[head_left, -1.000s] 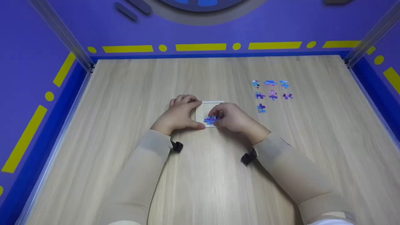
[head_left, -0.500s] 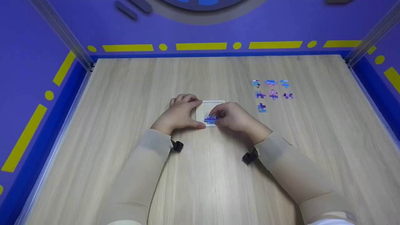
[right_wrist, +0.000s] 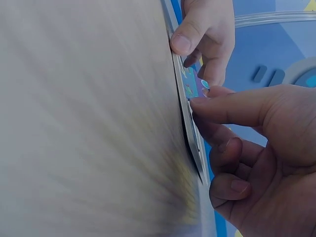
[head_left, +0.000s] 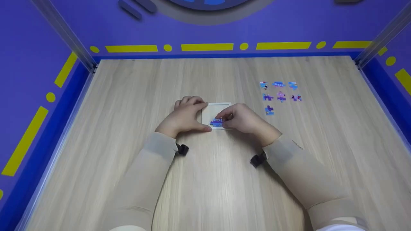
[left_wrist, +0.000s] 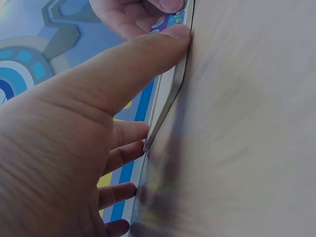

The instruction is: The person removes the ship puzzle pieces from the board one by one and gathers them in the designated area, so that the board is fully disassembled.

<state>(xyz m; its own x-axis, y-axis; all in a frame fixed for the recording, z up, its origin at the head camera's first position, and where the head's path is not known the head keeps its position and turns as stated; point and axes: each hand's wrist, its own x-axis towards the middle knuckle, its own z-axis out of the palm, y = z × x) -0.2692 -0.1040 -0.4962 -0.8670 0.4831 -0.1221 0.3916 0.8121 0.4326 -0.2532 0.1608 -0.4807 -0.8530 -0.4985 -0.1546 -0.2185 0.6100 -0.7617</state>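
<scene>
A small pale puzzle tray lies on the table between both hands. My left hand holds its left side, thumb at the near corner and index finger at the far corner. In the left wrist view, that thumb lies along the near edge. Purple and blue jigsaw pieces sit in the tray's near part. My right hand pinches at a jigsaw piece there with thumb and index finger, hiding the tray's right side. In the right wrist view, its thumb tip is right at the tray's near edge.
Several loose jigsaw pieces lie in short rows on the table, right of the tray and further back. A purple-blue wall with yellow marks closes off the back, and more panels stand at both sides.
My right hand has shifted slightly up and right, its fingers drawn back a little over the jigsaw pieces in the tray. The left hand keeps its place on the tray.
</scene>
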